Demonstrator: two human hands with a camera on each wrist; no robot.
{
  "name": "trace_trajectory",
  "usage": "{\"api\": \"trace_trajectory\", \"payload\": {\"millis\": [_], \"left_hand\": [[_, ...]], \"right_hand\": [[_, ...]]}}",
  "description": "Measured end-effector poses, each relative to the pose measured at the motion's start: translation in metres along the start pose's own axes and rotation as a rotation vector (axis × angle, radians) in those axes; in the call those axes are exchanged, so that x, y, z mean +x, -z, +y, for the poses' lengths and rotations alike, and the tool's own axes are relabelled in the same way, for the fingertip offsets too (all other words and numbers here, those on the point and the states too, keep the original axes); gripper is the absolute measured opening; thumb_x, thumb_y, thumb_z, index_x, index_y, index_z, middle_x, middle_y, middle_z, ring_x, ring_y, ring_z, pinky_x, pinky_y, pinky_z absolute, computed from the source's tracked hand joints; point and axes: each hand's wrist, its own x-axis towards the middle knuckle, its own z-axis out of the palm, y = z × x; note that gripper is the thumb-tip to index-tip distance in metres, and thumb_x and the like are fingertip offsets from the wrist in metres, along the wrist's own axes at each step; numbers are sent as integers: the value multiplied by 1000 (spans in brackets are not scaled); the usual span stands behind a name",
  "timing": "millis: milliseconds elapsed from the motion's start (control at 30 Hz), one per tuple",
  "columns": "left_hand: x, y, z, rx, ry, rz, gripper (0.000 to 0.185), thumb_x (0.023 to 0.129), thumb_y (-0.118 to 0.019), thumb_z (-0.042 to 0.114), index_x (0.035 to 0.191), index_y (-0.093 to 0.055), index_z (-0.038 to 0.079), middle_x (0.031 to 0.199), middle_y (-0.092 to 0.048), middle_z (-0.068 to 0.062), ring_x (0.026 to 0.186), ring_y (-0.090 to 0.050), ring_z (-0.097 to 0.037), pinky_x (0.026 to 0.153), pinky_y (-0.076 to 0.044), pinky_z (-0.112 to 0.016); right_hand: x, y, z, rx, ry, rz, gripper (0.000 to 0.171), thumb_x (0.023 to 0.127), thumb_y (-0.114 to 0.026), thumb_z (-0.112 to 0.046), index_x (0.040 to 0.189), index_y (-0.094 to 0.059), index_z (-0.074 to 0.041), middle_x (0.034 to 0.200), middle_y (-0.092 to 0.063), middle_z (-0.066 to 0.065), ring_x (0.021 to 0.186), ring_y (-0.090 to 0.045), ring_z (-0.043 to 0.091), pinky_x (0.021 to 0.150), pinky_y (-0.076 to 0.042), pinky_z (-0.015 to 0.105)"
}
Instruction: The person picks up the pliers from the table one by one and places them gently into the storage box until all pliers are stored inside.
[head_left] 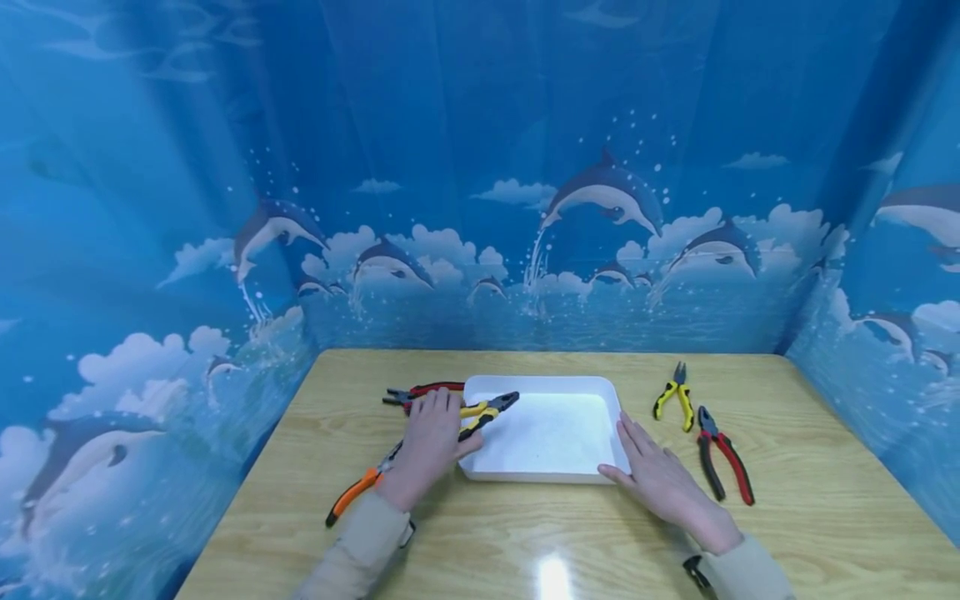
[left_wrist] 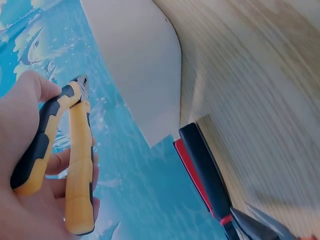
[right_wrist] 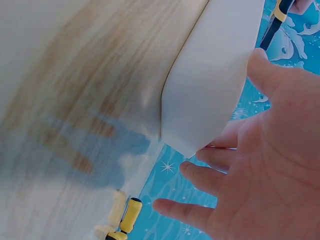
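My left hand [head_left: 431, 440] grips yellow-and-black combination pliers [head_left: 489, 411] above the left side of a white rectangular tray [head_left: 570, 433]. In the left wrist view, the thumb and fingers wrap around the two spread handles of these pliers [left_wrist: 79, 165]. My right hand [head_left: 660, 482] rests against the tray's right wall with its fingers extended. In the right wrist view, fingertips touch the outer wall of the tray [right_wrist: 205, 85], and the thumb lies at its rim. The part of the tray under the left hand is hidden.
Red-and-black pliers [head_left: 435, 387] lie left of the tray, partly covered by the left hand. Orange-handled pliers [head_left: 356, 495] lie by the left wrist. On the right are small yellow-and-black pliers [head_left: 677, 395] and other red-and-black pliers [head_left: 722, 454]. Dolphin-printed curtains [head_left: 487, 208] enclose the table.
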Motion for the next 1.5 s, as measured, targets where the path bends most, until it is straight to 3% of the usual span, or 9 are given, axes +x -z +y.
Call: {"api": "trace_trajectory", "payload": {"millis": [133,400,667,1067,1500], "left_hand": [[3,-5,5,-5,-69,-11,51,90,-70,52,110,-59,7,96,-52,-8,86,-47,-24,84,-47,-43],[12,-13,19,19,-147,-97,59,92,-65,60,116,-59,7,108,-55,-10,98,-51,-25,92,-47,-44],[22,-18,32,52,-214,-108,50,92,-66,55,111,-60,10,100,-55,-6,88,-48,-21,79,-45,-38],[33,-32,43,40,-243,-199,49,94,-62,57,115,-60,13,102,-56,-3,94,-52,-19,91,-49,-43],[35,-39,44,-3,-263,-261,44,98,-60,53,118,-62,14,106,-58,-3,98,-54,-19,93,-48,-45]], "right_hand": [[-1,-1,0,5,5,4,87,101,-54,-53,155,-25,9,163,-17,28,145,-27,51,104,-29,78],[0,0,0,-1,4,5,86,102,-55,-51,155,-25,9,163,-17,28,145,-27,51,104,-30,78],[1,2,0,-5,0,-4,87,101,-54,-53,155,-26,9,163,-18,29,145,-28,51,104,-29,78],[1,5,1,2,1,-15,88,101,-53,-55,155,-26,9,163,-17,29,144,-28,52,104,-28,78],[1,6,0,-4,-21,-37,86,102,-52,-53,156,-24,8,164,-16,27,147,-22,50,108,-23,77]]}}
